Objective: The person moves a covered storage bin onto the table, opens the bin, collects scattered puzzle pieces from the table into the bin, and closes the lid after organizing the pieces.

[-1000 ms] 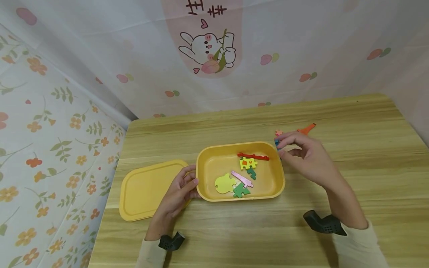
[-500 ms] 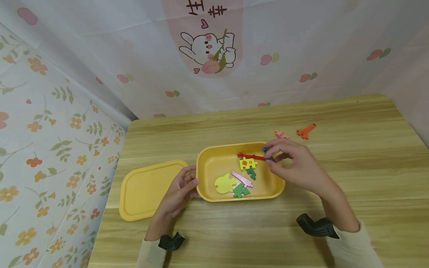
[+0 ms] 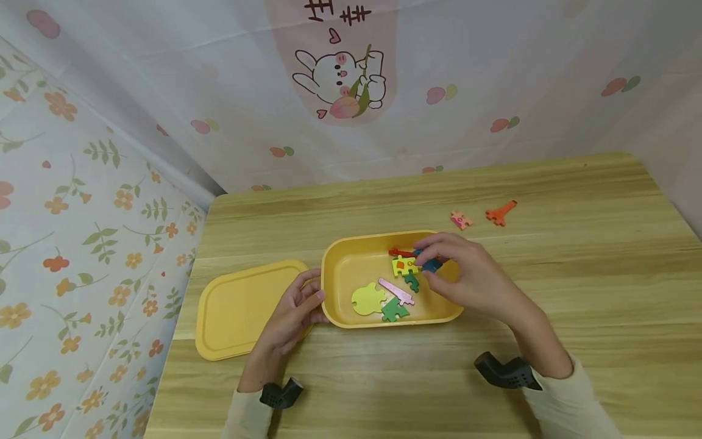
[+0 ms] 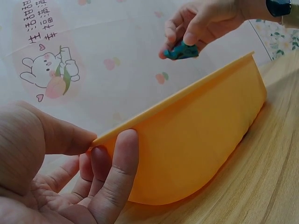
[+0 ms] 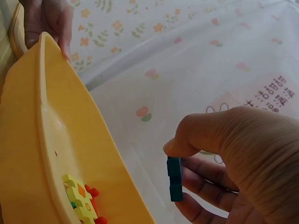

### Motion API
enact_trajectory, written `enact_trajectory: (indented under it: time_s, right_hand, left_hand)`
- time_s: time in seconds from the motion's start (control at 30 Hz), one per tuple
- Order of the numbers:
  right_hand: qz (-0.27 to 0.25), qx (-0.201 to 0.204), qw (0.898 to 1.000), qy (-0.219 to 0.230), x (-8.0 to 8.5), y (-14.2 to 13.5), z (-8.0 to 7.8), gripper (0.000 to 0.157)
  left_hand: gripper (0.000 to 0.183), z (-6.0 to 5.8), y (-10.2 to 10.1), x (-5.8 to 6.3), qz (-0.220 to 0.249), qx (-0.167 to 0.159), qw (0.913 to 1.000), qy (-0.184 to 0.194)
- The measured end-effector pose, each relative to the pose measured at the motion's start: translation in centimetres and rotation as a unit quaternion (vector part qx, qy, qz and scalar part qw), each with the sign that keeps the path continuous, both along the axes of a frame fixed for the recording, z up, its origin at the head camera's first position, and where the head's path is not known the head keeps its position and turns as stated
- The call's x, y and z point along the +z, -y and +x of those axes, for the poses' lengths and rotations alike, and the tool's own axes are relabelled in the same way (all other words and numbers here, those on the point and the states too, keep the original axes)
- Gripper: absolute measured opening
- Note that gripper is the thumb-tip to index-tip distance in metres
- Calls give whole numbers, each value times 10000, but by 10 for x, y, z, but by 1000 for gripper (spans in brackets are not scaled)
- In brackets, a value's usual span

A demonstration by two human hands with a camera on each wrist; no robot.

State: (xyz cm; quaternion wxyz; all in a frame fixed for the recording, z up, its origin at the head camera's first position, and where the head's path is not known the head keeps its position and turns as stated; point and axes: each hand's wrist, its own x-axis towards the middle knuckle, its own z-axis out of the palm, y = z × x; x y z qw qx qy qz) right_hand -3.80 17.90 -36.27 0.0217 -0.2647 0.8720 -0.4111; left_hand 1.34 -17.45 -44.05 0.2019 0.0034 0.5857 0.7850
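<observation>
Right hand (image 3: 466, 268): pinches the blue piece between thumb and fingertips.
Blue piece (image 3: 432, 266): held above the box's right part, over the level of its rim in the left wrist view; from the head it hides part of the red piece.
Left hand (image 3: 296, 311): grips the box at its left end, thumb tip at the rim, one finger against the outer wall.
Box (image 3: 351, 268): yellow, rounded corners, upright on the table.
Box, upper right: red piece (image 3: 401, 252), long and thin; just below it a yellow piece (image 3: 404, 266) with an orange square, and a small dark green piece (image 3: 412, 282) beside that.
Box, lower middle: slanting pink strip (image 3: 396, 291), green piece (image 3: 395, 310) and rounded lime piece (image 3: 368, 299), close together.
Lid (image 3: 247, 311): yellow, flat on the table left of the box, its right edge partly hidden by the left hand.
Beyond the box: pink piece (image 3: 461, 220) and orange piece (image 3: 501, 213) on the table, near each other but apart.
Wrists: a black device (image 3: 280, 395) at the left, another (image 3: 507, 371) at the right, by pale sleeves (image 3: 570, 408).
Table (image 3: 356, 378): wood-grained.
Behind: white curtain (image 3: 219, 91) with a rabbit (image 3: 334, 79) print.
</observation>
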Motion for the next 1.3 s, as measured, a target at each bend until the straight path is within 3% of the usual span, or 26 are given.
enact_trajectory:
  time_s: [0.2, 0.63, 0.87, 1.3]
  right_hand:
    - [116, -48, 9999, 18, -2, 4, -1, 27]
    - [142, -284, 9987, -387, -6, -2, -6, 27]
    - [208, -581, 9969, -486, -7, -4, -9, 23]
    - [-132, -1062, 9911, -787, -17, -21, -20, 23]
  left_hand:
    - [51, 0, 0, -1, -15, 10, 10000, -7]
    - [51, 1, 0, -2, -55, 6, 10000, 15]
    - [51, 1, 1, -3, -56, 2, 10000, 3]
    - [51, 1, 0, -1, -7, 4, 10000, -18]
